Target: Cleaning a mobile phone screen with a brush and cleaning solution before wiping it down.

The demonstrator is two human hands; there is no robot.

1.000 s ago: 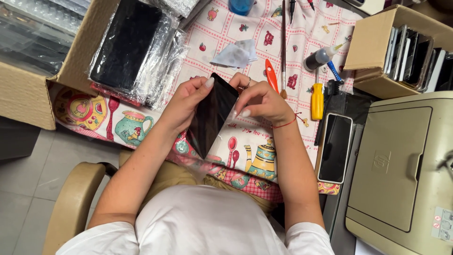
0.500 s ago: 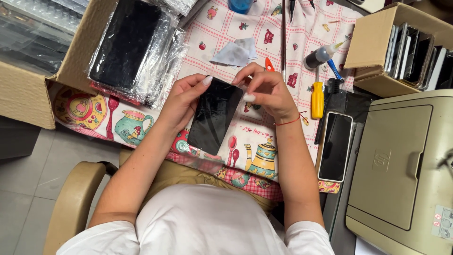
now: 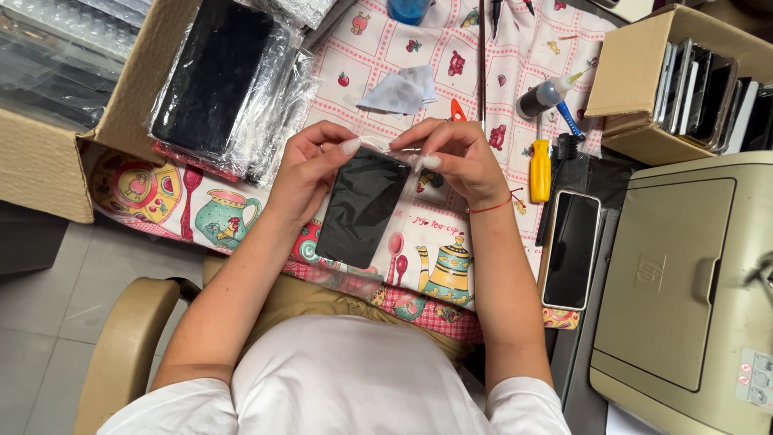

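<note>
A black phone screen panel (image 3: 362, 208) lies flat and face up between my hands, over the patterned tablecloth (image 3: 439, 254). My left hand (image 3: 310, 165) grips its upper left edge. My right hand (image 3: 455, 153) holds the upper right corner and pinches a thin clear film or wrapper (image 3: 385, 145) at the panel's top edge, which my left fingertips also touch.
A cardboard box (image 3: 105, 113) with wrapped black panels (image 3: 213, 76) sits at the left. A smaller box of screens (image 3: 700, 89) is at the right, above a beige printer (image 3: 684, 282). A phone (image 3: 572, 250), a yellow screwdriver (image 3: 539, 169), a glue bottle (image 3: 543, 95) and a white wipe (image 3: 398, 90) lie nearby.
The panel was held tilted on edge a second ago; it has been turned flat and face up. My hands have spread to its top corners and now hold the clear film.
</note>
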